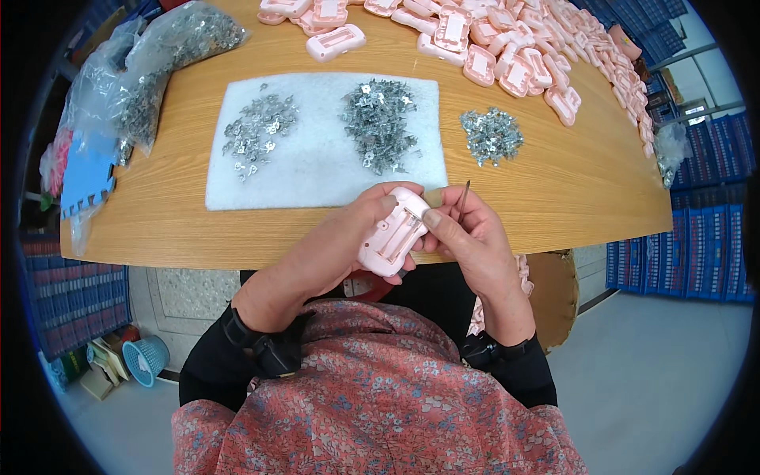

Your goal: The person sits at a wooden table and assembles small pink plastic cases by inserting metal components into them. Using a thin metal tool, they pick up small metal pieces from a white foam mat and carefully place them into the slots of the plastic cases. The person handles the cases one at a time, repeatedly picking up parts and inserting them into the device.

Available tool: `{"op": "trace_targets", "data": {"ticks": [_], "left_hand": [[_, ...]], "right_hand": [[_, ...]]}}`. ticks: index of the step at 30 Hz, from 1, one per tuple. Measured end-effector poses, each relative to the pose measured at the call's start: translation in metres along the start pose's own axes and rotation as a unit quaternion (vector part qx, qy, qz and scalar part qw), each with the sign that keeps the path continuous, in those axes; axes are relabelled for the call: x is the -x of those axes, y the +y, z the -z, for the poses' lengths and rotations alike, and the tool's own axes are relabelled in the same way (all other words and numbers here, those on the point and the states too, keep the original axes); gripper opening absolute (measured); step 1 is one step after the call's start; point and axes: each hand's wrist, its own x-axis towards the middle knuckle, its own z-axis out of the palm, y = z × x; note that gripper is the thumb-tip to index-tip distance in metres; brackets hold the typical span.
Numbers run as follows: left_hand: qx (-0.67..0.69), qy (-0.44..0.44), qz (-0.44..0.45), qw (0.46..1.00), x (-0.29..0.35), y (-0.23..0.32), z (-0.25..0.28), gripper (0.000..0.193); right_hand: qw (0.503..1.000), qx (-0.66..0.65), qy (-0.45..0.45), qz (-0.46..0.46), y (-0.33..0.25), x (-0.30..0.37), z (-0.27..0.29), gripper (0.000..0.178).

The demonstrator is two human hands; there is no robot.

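My left hand [348,229] is wrapped round a pale pink plastic housing [388,244], tilted just off the table's near edge. A long recessed slot, like a battery compartment, faces up in it. My right hand [471,237] is closed round a thin, pointed metal tool [465,198] whose tip points away from me. The right thumb presses at the far end of the slot, where a bit of metal shows. A pale cover sits on one right fingertip. Beyond my hands, a white foam sheet [317,178] bears a loose pile [265,127] and a denser pile [380,123] of small metal clips.
Another heap of small metal pieces [492,136] lies right of the sheet. Many pink housings [514,51] cover the table's far right. Clear bags of metal parts [178,47] and a blue foam mat [87,174] are at left. A blue basket [146,360] stands on the floor.
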Motion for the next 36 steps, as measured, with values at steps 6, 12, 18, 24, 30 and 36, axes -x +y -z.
{"op": "trace_targets", "data": {"ticks": [6,12,18,24,30,36], "left_hand": [[-0.043,0.015,0.000,0.999,-0.001,0.004,-0.004,0.042],[-0.253,0.079,-0.127,0.956,-0.004,-0.007,-0.004,0.040],[-0.204,0.086,-0.132,0.966,-0.004,-0.009,-0.004,0.039],[-0.133,0.068,-0.105,0.983,-0.006,-0.008,0.000,0.039],[0.032,-0.013,0.020,0.999,-0.006,0.007,-0.007,0.046],[0.074,0.002,-0.001,0.997,-0.010,0.004,-0.002,0.051]], "right_hand": [[0.999,0.010,0.024,0.023,0.006,-0.003,0.001,0.014],[0.999,0.014,0.038,0.032,0.009,-0.005,-0.002,0.016],[0.999,0.017,0.023,0.023,0.011,-0.006,0.000,0.017],[1.000,-0.002,0.023,0.004,0.006,-0.004,0.002,0.014],[0.999,-0.036,-0.002,0.025,-0.001,-0.006,0.000,0.017],[0.977,0.129,0.101,0.138,0.004,-0.005,-0.002,0.015]]}}
